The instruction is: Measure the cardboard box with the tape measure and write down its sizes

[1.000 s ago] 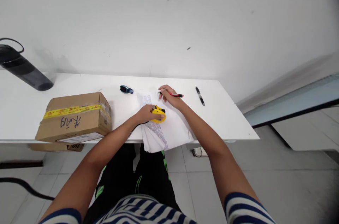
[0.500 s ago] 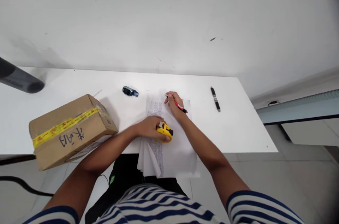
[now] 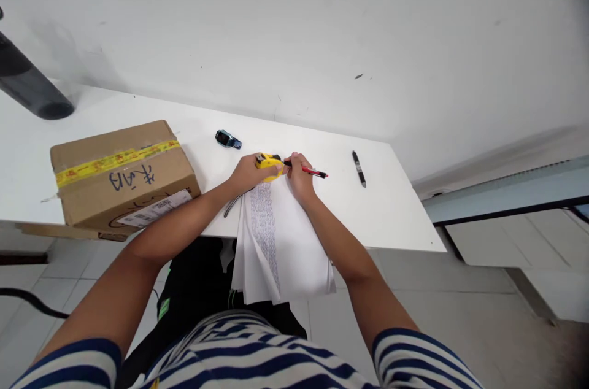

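Note:
My left hand [image 3: 243,175] is wrapped round a yellow and black tape measure [image 3: 270,163] near the top of a stack of paper sheets [image 3: 299,248]. Close beside it, my right hand [image 3: 300,178] grips a red and black pen [image 3: 316,172], whose back end sticks out to the right. The pen's black front part points left toward the tape measure; I cannot tell whether the two touch. Dense handwriting runs down the left part of the top sheet, and the stack's lower end hangs over the table edge.
A cardboard box [image 3: 124,177] with yellow tape stands at the left. Behind it is a dark cylinder [image 3: 34,85]. A small dark watch-like device [image 3: 227,139] lies beyond my left hand, and a black pen [image 3: 359,169] lies at the right of the white table [image 3: 391,211].
My left hand has carried the tape measure forward, up beside my right hand. The pen in my right hand now lies flatter across. The view has turned slightly.

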`<action>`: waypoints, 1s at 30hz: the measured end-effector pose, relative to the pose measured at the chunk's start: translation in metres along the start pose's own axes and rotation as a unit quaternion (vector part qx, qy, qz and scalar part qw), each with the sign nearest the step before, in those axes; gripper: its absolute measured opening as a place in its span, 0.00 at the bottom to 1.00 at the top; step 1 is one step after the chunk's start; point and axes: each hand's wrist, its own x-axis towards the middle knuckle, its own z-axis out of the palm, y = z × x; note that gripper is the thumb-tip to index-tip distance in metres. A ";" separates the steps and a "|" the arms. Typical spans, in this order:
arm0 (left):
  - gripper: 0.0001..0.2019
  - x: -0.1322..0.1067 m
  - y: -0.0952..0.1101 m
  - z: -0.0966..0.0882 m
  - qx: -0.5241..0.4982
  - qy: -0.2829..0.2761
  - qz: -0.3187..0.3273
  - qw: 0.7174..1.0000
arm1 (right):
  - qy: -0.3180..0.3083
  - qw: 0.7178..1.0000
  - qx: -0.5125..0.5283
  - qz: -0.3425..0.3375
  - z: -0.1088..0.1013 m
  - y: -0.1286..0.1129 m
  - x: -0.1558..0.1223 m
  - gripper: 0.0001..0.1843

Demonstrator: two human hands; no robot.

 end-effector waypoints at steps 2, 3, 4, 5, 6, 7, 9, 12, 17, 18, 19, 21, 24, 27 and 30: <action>0.23 0.006 -0.006 0.002 -0.056 0.064 0.000 0.996 | -0.006 1.000 -0.010 -0.001 -0.002 -0.002 -0.002 0.25; 0.24 0.009 -0.009 0.002 -0.083 0.090 -0.001 0.993 | -0.020 1.000 -0.023 0.001 -0.003 -0.003 -0.003 0.26; 0.24 0.012 -0.010 0.002 -0.103 0.111 -0.003 0.988 | -0.038 0.998 -0.041 0.005 -0.004 -0.003 -0.003 0.25; 0.25 0.015 -0.012 0.002 -0.118 0.128 -0.005 0.985 | -0.055 0.997 -0.057 0.007 -0.004 -0.004 -0.004 0.24; 0.25 0.017 -0.013 0.002 -0.129 0.139 -0.008 0.982 | -0.067 0.995 -0.071 0.007 -0.005 -0.004 -0.005 0.23; 0.25 0.019 -0.014 0.002 -0.139 0.145 -0.008 0.980 | -0.071 0.994 -0.080 0.004 -0.004 -0.004 -0.005 0.23; 0.25 0.021 -0.015 0.003 -0.153 0.152 -0.001 0.976 | -0.076 0.993 -0.096 -0.006 -0.004 -0.003 -0.004 0.21; 0.25 0.023 -0.018 0.004 -0.151 0.156 0.004 0.976 | -0.086 0.988 -0.128 -0.007 -0.002 -0.001 -0.002 0.20; 0.24 0.024 -0.022 0.004 -0.145 0.152 0.006 0.978 | -0.103 0.984 -0.147 -0.005 -0.002 -0.001 -0.001 0.19; 0.24 0.025 -0.022 0.004 -0.147 0.150 0.006 0.978 | -0.103 0.984 -0.145 -0.005 -0.002 -0.001 -0.002 0.19; 0.24 0.025 -0.022 0.004 -0.149 0.149 0.005 0.978 | -0.102 0.985 -0.142 -0.006 -0.002 -0.001 -0.002 0.19; 0.24 0.024 -0.022 0.004 -0.151 0.147 0.002 0.978 | -0.098 0.985 -0.141 -0.007 -0.002 -0.001 -0.003 0.19; 0.24 0.023 -0.021 0.004 -0.143 0.143 -0.002 0.979 | -0.095 0.985 -0.141 -0.011 -0.002 -0.001 -0.004 0.19; 0.24 0.022 -0.020 0.003 -0.136 0.138 -0.005 0.981 | -0.074 0.987 -0.141 -0.015 -0.003 0.001 -0.004 0.19; 0.24 0.022 -0.020 0.004 -0.138 0.136 -0.004 0.981 | -0.092 0.987 -0.133 -0.012 -0.004 0.002 -0.004 0.19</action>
